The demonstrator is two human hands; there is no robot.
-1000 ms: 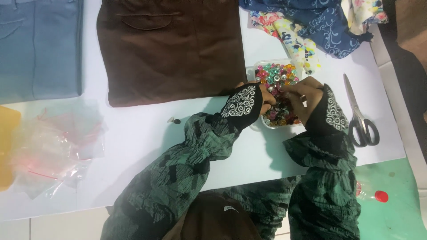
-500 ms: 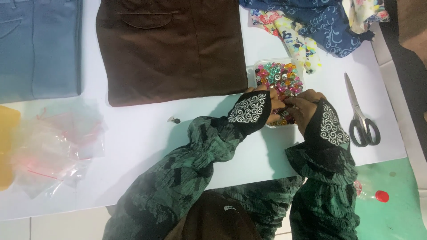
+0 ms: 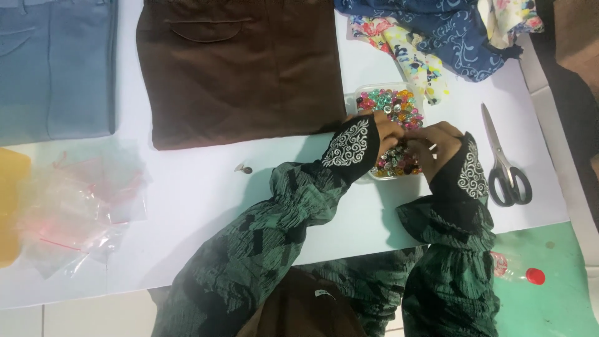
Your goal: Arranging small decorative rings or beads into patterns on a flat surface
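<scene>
A clear plastic box (image 3: 354, 98) full of small coloured beads and buttons sits on the white table (image 3: 206, 206). Both my hands hover over the near half of the box. My left hand (image 3: 388, 130) and my right hand (image 3: 432, 142) meet fingertip to fingertip, pinching something tiny that I cannot make out. Both arms wear dark green sleeves with black cuffs and white embroidery. A small metal snap piece (image 3: 244, 168) lies on the table left of my left arm.
Brown trousers (image 3: 240, 65) lie flat beyond the box, blue trousers (image 3: 53, 68) at far left. Blue and floral fabrics (image 3: 430, 37) are piled at the back right. Black-handled scissors (image 3: 505, 165) lie right of my hands. Clear plastic bags (image 3: 78, 203) and a yellow object (image 3: 9, 206) sit left.
My hands have drawn slightly back from inside the box toward its near edge and closed together at the fingertips. Nothing else on the table has moved.
</scene>
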